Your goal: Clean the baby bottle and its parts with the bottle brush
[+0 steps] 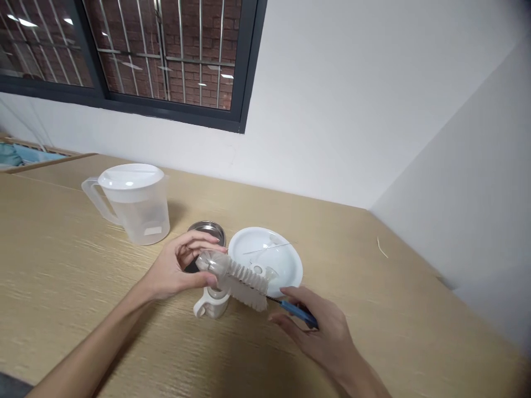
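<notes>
A bottle brush [249, 284] with white bristles and a rounded, pale tip is held slantwise between my two hands, over the table. My left hand [178, 265] curves around the tip end, thumb below and fingers above. In my right hand [323, 326] is the brush's blue handle, gripped between thumb and fingers. Just under the tip stands a small white cup [211, 305] with a handle, partly covered by the brush. Behind the bristles sits a white oval dish [244, 239] holding a thin straight rod and small clear pieces.
A translucent lidded pitcher [139, 204] stands at the left rear. A round steel dish [208, 228] is partly hidden behind my left hand. On the wooden table [398, 320], a thin pale strand [381, 248] lies to the right. Wall and barred window rise behind.
</notes>
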{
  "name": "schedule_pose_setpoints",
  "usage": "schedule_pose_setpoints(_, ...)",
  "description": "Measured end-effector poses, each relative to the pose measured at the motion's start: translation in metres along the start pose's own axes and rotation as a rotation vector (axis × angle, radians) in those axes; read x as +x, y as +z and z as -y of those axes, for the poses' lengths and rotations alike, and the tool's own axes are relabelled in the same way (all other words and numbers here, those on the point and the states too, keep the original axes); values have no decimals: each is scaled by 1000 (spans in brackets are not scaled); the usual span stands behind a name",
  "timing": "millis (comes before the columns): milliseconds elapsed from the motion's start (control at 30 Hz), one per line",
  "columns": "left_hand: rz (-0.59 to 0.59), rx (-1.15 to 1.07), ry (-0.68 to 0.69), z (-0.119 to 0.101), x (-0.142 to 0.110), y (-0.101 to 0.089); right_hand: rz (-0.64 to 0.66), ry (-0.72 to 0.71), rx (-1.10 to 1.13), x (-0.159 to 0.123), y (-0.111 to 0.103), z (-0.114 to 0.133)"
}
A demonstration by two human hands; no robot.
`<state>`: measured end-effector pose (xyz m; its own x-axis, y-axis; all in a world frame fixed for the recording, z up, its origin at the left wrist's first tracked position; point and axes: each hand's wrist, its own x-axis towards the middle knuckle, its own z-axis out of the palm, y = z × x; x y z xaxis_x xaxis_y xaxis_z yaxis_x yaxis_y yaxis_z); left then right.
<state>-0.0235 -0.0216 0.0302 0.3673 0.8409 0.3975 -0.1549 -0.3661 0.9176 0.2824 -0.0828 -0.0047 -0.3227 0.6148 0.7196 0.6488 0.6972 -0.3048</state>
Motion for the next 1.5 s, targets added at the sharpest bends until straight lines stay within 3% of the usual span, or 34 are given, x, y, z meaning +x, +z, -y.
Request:
schedule_pose_setpoints(67, -31, 18, -14, 2, 1, -1, -16, -1, -8, -1, 1, -1)
schedule_pose_setpoints(267, -58, -24, -59, 5, 2, -2, -86, -199, -113, -4, -6, -2)
schedule_pose_setpoints(500, -2, -93, -35, 5, 1, 1, -49, -96, -25, 0, -4, 3)
schedule_pose_setpoints(667, -79, -30, -79, 1, 1, 0, -55, -6, -78, -3, 3, 0)
schedule_pose_setpoints(800, -164, 8, -100, 3, 3, -2, -127, -91, -107, -6, -1, -4)
schedule_pose_setpoints(900, -148, -1, -73, 4, 4, -3, -215, -166, -188, -5, -6, -3)
schedule_pose_setpoints(1000, -96, -17, -19, 4, 4, -2, -241, -124, -163, -2, -9, 2)
schedule_pose_setpoints(1133, -62, -14, 11, 2, 3, 1, -127, -25, -49, 0, -6, 3)
schedule_pose_setpoints(1333, -185, 34, -57, -2, 6, 1, 6, 81, -78, -2, -3, -6)
schedule_pose_setpoints(1433, -227, 47, -99, -4, 8, 0, -61, 174, -74, -6, -3, -11)
schedule_pose_setpoints(1500, -264, 37, -120, -4, 9, -1, -158, 160, -23, -9, -4, -14)
